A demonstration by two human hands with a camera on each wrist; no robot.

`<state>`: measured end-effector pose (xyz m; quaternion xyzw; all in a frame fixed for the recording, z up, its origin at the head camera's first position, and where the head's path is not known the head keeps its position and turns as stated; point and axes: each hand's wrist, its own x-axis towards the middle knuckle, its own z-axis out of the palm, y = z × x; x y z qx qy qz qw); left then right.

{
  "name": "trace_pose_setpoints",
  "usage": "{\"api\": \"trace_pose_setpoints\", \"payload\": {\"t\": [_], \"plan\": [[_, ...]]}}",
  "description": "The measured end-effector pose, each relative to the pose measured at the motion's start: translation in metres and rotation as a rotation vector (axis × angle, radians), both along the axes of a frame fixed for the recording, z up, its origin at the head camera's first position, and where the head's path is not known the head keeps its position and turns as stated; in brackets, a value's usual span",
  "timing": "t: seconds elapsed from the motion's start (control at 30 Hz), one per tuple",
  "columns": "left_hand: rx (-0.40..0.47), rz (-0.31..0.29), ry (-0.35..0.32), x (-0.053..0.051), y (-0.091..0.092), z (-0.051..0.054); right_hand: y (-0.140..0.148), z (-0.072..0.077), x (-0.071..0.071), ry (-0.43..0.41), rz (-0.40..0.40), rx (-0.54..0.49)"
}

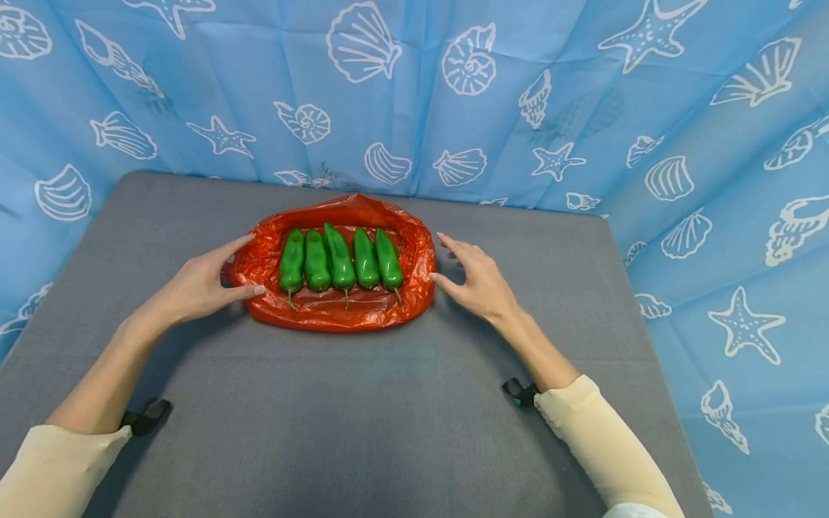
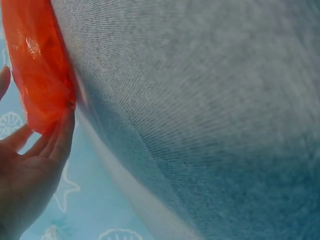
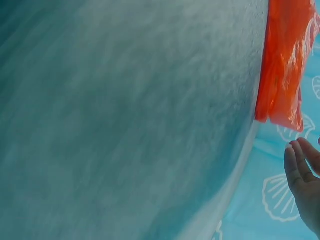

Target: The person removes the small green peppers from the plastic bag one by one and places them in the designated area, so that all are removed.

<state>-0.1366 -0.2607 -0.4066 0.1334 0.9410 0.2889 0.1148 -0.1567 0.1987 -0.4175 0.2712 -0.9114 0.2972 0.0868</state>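
A red plastic bag (image 1: 337, 321), its mouth spread wide and its edge rolled into a rim, lies on the grey table. Inside it several green peppers (image 1: 339, 260) lie side by side, stems toward the near side. At the bag's left end my left hand (image 1: 202, 284) touches the plastic, thumb and fingers spread around that end. The left wrist view has its fingertips against the red plastic (image 2: 42, 70). My right hand (image 1: 478, 282) is held with parted thumb and fingers close by the right end. In the right wrist view a small gap separates its fingertips from the bag (image 3: 286, 70).
A grey cloth covers the table (image 1: 363, 424). Behind it and along the right side hangs a blue curtain (image 1: 414, 86) with white shells and starfish. Dark straps with small cameras (image 1: 518, 392) sit on both wrists, beside cream sleeves (image 1: 602, 439).
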Motion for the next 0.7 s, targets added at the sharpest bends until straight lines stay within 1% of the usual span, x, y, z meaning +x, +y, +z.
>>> {"api": "trace_pose_setpoints", "payload": {"t": [0.17, 0.3, 0.5, 0.6, 0.7], "plan": [[-0.012, 0.019, -0.011, -0.003, 0.003, 0.001, -0.011, 0.0, -0.002, -0.003, 0.028, -0.048], [-0.026, 0.028, -0.012, -0.005, 0.006, -0.002, -0.019, -0.002, -0.002, -0.01, 0.041, -0.079], [-0.005, 0.035, -0.055, -0.007, 0.004, -0.005, -0.032, -0.004, -0.003, -0.081, 0.07, -0.143], [0.013, 0.039, -0.085, -0.009, 0.003, -0.004, -0.038, -0.003, -0.004, -0.122, 0.063, -0.152], [0.024, 0.04, -0.102, -0.011, 0.002, -0.004, -0.043, -0.002, -0.005, -0.165, 0.042, -0.15]]}}
